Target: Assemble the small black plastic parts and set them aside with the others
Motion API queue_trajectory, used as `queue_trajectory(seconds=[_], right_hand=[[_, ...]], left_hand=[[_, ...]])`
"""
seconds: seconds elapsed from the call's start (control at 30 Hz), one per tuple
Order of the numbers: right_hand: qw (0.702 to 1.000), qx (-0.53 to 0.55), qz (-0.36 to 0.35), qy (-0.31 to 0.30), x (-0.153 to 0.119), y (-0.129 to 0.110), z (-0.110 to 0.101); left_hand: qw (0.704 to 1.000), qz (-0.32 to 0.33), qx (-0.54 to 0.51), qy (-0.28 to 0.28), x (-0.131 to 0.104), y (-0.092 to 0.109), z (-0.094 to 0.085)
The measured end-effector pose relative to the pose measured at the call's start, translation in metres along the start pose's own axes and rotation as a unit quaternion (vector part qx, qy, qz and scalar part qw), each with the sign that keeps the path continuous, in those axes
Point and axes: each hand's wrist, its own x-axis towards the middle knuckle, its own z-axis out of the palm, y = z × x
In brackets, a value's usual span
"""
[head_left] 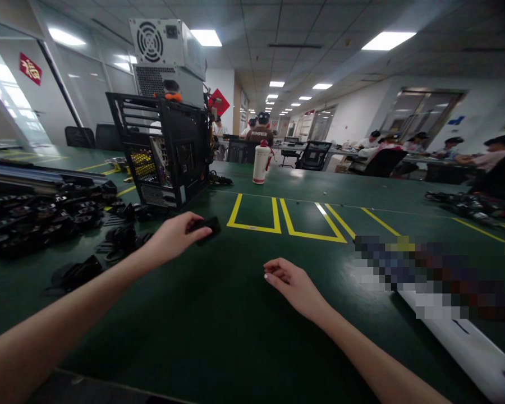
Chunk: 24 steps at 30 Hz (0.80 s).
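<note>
My left hand [179, 235] grips a small black flat piece [209, 229] between thumb and fingers, just above the green table [219, 314]. Its exact kind cannot be made out. To the right, my right hand [292, 283] is held over the table with fingers loosely curled and the thumb apart, nothing in it. Left of my left forearm lie loose black parts [78, 272], and beyond that hand stands an open black computer case [187, 151]. Yellow tape outlines [255, 228] mark the table ahead of both hands.
Silver power supply units [164, 50] are stacked on the case. Dark fan-like parts [29, 221] heap up at the left. A white bottle [259, 163] stands farther back. At right lies a long white object [463, 336], partly pixelated, and black cables [458, 199]. Several people sit beyond.
</note>
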Motion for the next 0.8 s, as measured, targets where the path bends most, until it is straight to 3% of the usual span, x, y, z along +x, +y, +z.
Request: queue_trajectory(seconds=[0.07,0.13,0.23,0.3,0.53,0.67,0.8], right_hand=[[1.000,0.016,0.001,0.005,0.000,-0.001,0.003],[0.999,0.032,-0.002,0.007,0.000,-0.001,0.007],[0.999,0.038,-0.027,0.011,0.001,0.001,0.011],[0.999,0.026,-0.046,0.008,0.001,0.001,0.013],[0.998,0.000,-0.069,-0.002,0.004,-0.001,0.020],[0.997,-0.010,-0.075,-0.020,0.001,-0.005,0.026],[0.995,-0.051,-0.077,-0.041,-0.003,-0.006,0.025]], left_hand=[[0.991,0.102,0.068,-0.045,-0.017,0.018,0.032],[0.982,0.147,0.088,-0.081,-0.031,0.029,0.059],[0.977,0.149,0.088,-0.128,-0.043,0.034,0.089],[0.976,0.141,0.078,-0.145,-0.046,0.034,0.098],[0.974,0.123,0.031,-0.190,-0.050,0.032,0.092],[0.977,0.124,0.063,-0.160,-0.048,0.021,0.083],[0.980,0.084,0.146,-0.102,-0.037,-0.013,0.055]])
